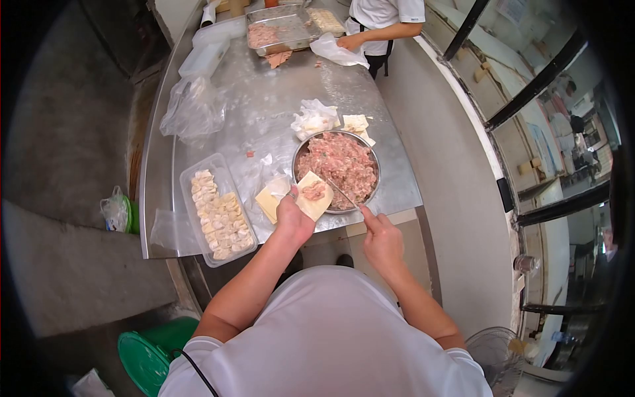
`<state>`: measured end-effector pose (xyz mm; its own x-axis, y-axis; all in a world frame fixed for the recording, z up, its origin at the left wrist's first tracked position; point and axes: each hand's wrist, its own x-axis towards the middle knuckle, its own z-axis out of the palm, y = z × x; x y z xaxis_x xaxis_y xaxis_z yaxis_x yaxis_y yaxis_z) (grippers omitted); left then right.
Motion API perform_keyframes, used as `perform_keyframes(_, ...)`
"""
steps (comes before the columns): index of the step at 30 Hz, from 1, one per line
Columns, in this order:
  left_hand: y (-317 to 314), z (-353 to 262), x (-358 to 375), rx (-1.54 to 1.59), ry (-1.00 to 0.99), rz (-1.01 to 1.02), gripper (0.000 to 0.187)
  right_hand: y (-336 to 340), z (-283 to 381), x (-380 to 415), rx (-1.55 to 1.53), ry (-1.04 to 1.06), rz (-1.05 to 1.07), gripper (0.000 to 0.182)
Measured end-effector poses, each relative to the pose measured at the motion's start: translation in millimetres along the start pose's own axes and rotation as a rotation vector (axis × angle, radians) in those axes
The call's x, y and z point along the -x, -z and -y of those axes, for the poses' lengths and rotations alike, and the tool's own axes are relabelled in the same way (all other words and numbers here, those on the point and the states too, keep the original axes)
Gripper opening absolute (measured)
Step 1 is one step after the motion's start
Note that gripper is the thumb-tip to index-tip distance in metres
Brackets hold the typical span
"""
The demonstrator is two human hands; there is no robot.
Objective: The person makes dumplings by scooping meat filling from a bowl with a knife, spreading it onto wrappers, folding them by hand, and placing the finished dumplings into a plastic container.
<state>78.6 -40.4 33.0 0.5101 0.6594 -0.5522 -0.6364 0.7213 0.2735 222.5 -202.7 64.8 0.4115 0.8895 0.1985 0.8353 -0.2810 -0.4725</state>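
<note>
My left hand (294, 218) holds a square dumpling wrapper (320, 204) with a dab of minced meat on it. In my right hand (381, 239) is a thin metal spreader (343, 194), its tip near the wrapper's edge and the bowl rim. A round steel bowl (296, 153) heaped with pink minced meat (340, 162) stands just beyond both hands. Left of my left hand, a stack of wrappers (266, 204) lies on the steel table. A clear plastic tray (188, 173) farther left contains rows of folded dumplings (223, 221).
Behind the bowl sit crumpled white plastic (314, 118) and more wrappers (356, 124). Clear bags (192, 109) lie along the table's left side. At the far end is a metal tray (284, 40) with meat, beside a co-worker's hand (350, 42) on white plastic. A green bin (149, 351) stands lower left.
</note>
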Motion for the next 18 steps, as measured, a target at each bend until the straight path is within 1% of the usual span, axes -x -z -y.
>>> perform_keyframes(1,0,-1,0,0.003,-0.003,-0.008,0.049,-1,0,0,-0.031,-0.007,-0.014,0.047)
perform_keyframes(4,-2,-2,3,0.0,-0.007,-0.015,0.049,-3,1,1,-0.126,0.066,0.001,0.048)
perform_keyframes(7,-4,0,5,-0.028,-0.007,0.0,0.049,-2,11,0,-0.029,0.063,0.067,0.047)
perform_keyframes(10,2,3,0,-0.065,-0.016,-0.005,0.05,-9,2,-4,0.068,0.009,0.033,0.047)
perform_keyframes(13,4,2,-1,-0.075,-0.026,0.002,0.051,-8,-7,-5,0.036,-0.024,-0.018,0.046)
perform_keyframes(16,3,-1,2,-0.058,-0.019,0.012,0.05,-2,-7,-5,-0.096,-0.034,-0.039,0.041)
perform_keyframes(18,-1,-3,3,-0.05,-0.015,0.012,0.05,0,0,-4,-0.225,-0.097,-0.019,0.038)
